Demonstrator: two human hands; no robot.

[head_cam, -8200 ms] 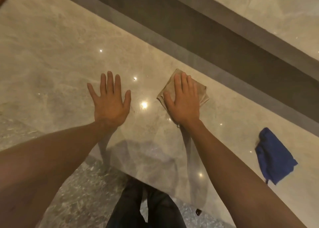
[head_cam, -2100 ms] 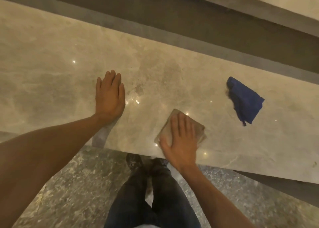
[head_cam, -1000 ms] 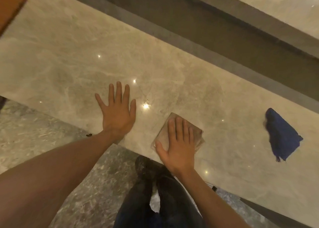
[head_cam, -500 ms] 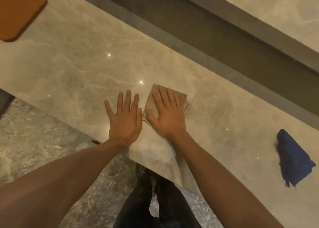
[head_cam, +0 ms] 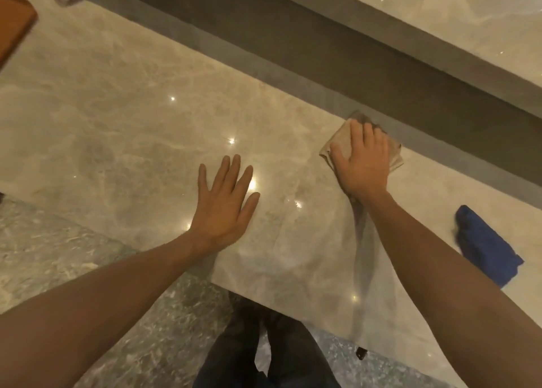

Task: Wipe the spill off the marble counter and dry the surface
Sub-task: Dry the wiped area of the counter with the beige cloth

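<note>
Nearest you, your dark trousers (head_cam: 272,355) stand over the speckled grey floor (head_cam: 58,249), just under the counter's front edge. Your left hand (head_cam: 224,207) lies flat on the marble counter (head_cam: 123,129) close to that edge, fingers straight and spread, grasping nothing. To the right, near the frame's side, a crumpled blue cloth (head_cam: 485,251) lies on the marble, well apart from both hands; its long axis runs from upper left to lower right.

Farther in, your right hand (head_cam: 362,164) presses palm-down on the beige cloth (head_cam: 343,139), fingers straight and close together, pointing away from you toward the back of the counter. The cloth is folded into a rough square, tan and close in tone to the marble, with a darker patch at its far corner. It sits turned diamond-wise, one corner pointing to the dark strip (head_cam: 322,53) behind the counter and just reaching the counter's back edge. Its left and right sides show past your hand.

The marble is glossy, with small bright reflections. At the far left edge, an orange-brown board (head_cam: 14,26) rests on the counter.
</note>
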